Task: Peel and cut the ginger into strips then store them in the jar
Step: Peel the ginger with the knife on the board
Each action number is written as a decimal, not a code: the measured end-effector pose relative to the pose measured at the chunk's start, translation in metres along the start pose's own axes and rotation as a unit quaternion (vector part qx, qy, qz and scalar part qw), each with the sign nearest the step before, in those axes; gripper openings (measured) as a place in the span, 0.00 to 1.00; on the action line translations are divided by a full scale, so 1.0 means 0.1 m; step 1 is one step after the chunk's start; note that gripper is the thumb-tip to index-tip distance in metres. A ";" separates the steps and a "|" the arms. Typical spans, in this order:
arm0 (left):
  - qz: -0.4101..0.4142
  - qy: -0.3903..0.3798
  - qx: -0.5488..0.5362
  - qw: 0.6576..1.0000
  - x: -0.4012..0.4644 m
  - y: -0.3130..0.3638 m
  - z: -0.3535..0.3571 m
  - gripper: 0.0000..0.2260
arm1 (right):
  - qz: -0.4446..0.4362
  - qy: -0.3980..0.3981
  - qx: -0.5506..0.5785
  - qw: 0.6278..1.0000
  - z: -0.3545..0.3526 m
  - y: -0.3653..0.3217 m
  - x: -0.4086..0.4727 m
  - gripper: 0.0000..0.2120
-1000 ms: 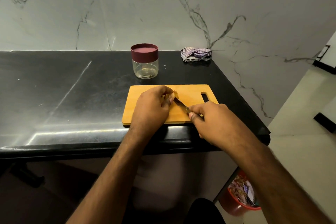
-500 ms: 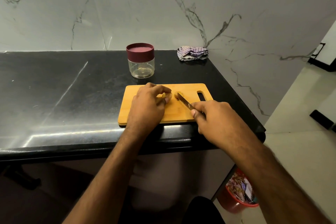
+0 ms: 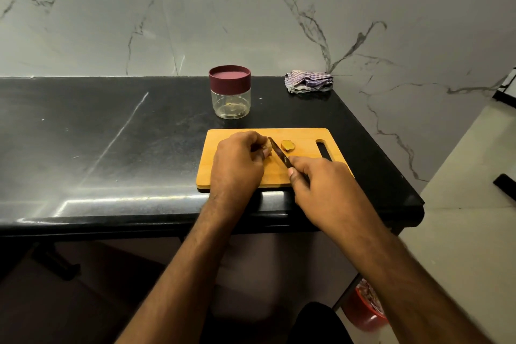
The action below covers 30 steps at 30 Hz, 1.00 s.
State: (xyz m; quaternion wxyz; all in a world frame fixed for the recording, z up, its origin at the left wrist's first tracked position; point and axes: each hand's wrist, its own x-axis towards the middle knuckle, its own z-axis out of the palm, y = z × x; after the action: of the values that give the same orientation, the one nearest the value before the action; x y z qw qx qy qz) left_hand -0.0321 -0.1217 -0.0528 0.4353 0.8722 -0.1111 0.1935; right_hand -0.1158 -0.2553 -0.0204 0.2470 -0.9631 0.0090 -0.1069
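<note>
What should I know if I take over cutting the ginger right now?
Left hand: fingers hold a ginger chunk on the cutting board.
Right hand: grips the knife, blade beside that chunk.
One cut piece lies right of the blade.
Jar stands behind the board, lid on, a few bits inside.
Left: cut strips, open jar, fill it.

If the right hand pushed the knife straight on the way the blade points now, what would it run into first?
Most likely the ginger pinched in the left hand: the knife in the right hand points up-left with its tip right beside it. Depth there is hard to judge.
</note>
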 end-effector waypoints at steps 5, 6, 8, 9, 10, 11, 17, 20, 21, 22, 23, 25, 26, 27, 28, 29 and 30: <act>-0.004 -0.009 0.022 1.000 0.02 0.00 0.01 0.07 | -0.004 0.021 0.007 1.000 0.00 -0.03 -0.01 0.18; -0.002 -0.008 0.023 1.000 0.02 0.00 0.01 0.07 | -0.005 0.022 0.007 1.000 0.01 -0.03 -0.02 0.18; 0.005 -0.007 0.034 0.999 0.01 0.00 0.01 0.06 | -0.010 0.030 0.008 0.999 0.01 -0.04 -0.04 0.19; 0.007 -0.006 0.042 0.999 0.01 0.00 0.01 0.06 | -0.011 0.032 0.007 0.999 0.01 -0.04 -0.04 0.19; 0.008 -0.006 0.047 0.999 0.02 0.00 0.01 0.07 | -0.011 0.032 0.005 0.999 0.00 -0.05 -0.04 0.19; 0.009 -0.006 0.050 0.999 0.02 0.00 0.01 0.07 | -0.009 0.030 0.001 0.999 0.00 -0.05 -0.04 0.19; -0.001 -0.006 0.053 0.999 0.03 0.01 -0.01 0.10 | -0.005 0.010 -0.031 0.999 0.00 -0.07 0.01 0.19; -0.008 -0.011 0.045 0.999 0.03 0.01 -0.01 0.09 | -0.002 -0.007 -0.046 0.999 -0.03 -0.08 0.03 0.19; -0.008 -0.011 0.041 0.999 0.04 0.00 -0.01 0.09 | -0.002 -0.007 -0.049 0.999 -0.03 -0.08 0.05 0.19; -0.009 -0.011 0.038 0.999 0.04 0.00 -0.01 0.09 | -0.002 -0.006 -0.050 0.999 -0.03 -0.08 0.07 0.18; -0.010 -0.012 0.037 0.999 0.04 0.00 -0.01 0.09 | -0.004 -0.006 -0.049 0.999 -0.02 -0.08 0.09 0.18; -0.010 -0.012 0.035 0.999 0.05 -0.01 0.00 0.09 | -0.006 -0.006 -0.043 0.999 0.01 -0.09 0.15 0.16; -0.010 -0.011 0.031 0.999 0.05 -0.01 0.00 0.09 | -0.004 -0.003 -0.041 0.999 0.02 -0.09 0.18 0.15; -0.010 -0.010 0.026 1.000 0.05 -0.01 0.00 0.09 | 0.000 -0.001 -0.042 0.999 0.04 -0.09 0.22 0.15; -0.008 -0.009 0.022 1.000 0.06 -0.02 0.00 0.08 | 0.003 0.000 -0.046 0.999 0.06 -0.10 0.27 0.14; -0.006 -0.010 0.021 1.000 0.06 -0.02 -0.01 0.08 | 0.004 -0.002 -0.049 0.999 0.07 -0.11 0.31 0.14; -0.006 -0.011 0.022 1.000 0.06 -0.01 -0.01 0.08 | 0.004 -0.006 -0.049 0.999 0.08 -0.12 0.35 0.13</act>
State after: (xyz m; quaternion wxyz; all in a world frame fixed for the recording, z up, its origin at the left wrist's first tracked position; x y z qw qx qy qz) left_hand -0.0268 -0.1204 -0.0507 0.4160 0.8842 -0.1063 0.1841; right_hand -0.0806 -0.2433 -0.0149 0.1996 -0.9746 0.0165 -0.0998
